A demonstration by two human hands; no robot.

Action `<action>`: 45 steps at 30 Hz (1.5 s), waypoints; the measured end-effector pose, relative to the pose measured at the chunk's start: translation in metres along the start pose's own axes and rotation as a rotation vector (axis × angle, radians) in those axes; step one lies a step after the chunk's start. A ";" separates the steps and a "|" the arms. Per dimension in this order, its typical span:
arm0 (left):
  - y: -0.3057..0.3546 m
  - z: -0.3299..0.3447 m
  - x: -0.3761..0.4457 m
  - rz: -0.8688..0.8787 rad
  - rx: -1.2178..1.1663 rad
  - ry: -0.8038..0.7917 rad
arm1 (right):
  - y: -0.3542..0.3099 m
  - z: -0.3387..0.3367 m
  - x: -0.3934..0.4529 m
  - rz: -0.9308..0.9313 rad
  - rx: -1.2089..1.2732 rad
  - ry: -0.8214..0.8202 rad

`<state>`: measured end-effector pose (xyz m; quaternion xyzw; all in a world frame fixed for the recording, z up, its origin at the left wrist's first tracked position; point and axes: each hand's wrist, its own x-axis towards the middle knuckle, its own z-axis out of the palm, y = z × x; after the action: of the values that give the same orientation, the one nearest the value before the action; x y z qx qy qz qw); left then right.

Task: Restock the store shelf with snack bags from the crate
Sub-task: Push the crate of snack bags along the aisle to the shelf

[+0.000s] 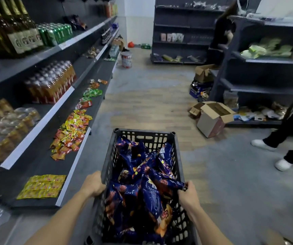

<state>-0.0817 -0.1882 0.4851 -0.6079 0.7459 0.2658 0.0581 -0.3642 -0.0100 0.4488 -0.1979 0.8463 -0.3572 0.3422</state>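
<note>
the left hand (94, 183) grips the left rim of the black slotted crate (143, 137), fingers curled over its edge; the right hand (186, 191) grips the right rim, beside the corner of one bag. inside the crate lies a heap of dark blue snack bags (151, 177), overlapping too much to count, filling it to about the rim.

to the left runs the store shelf (75, 163), its white front edge close beside the crate's left wall. on its lowest board are a flat block of yellow packets (42, 186), a loose pile of red and yellow sachets (71, 131), and further on green packets (92, 92); bare board shows between the groups. the board above holds jars (4, 129) and a pack of bottles (52, 82); the top board holds tall bottles (9, 32) and green cans (55, 33).

ahead of the crate the floor (151, 96) lies open down the aisle as far as one red-and-white drum (126, 59). on the right, an open cardboard box (213, 117) lies tipped near a second shelf unit (266, 89), and a person's two white shoes (262, 145) stand near the crate's right side.
</note>
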 end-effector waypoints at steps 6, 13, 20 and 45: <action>0.051 -0.073 -0.027 -0.013 -0.036 0.036 | -0.073 -0.058 -0.002 -0.080 -0.053 0.052; 0.100 -0.128 -0.049 0.001 -0.028 0.083 | -0.132 -0.107 -0.003 -0.143 -0.066 0.086; 0.133 -0.182 -0.058 0.021 0.031 0.149 | -0.191 -0.150 -0.008 -0.206 -0.081 0.059; 0.140 -0.419 0.093 0.169 -0.056 0.343 | -0.478 -0.135 0.034 -0.342 -0.279 0.133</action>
<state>-0.1372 -0.4485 0.8500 -0.5809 0.7855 0.1831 -0.1093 -0.4416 -0.2848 0.8571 -0.3598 0.8623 -0.3019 0.1893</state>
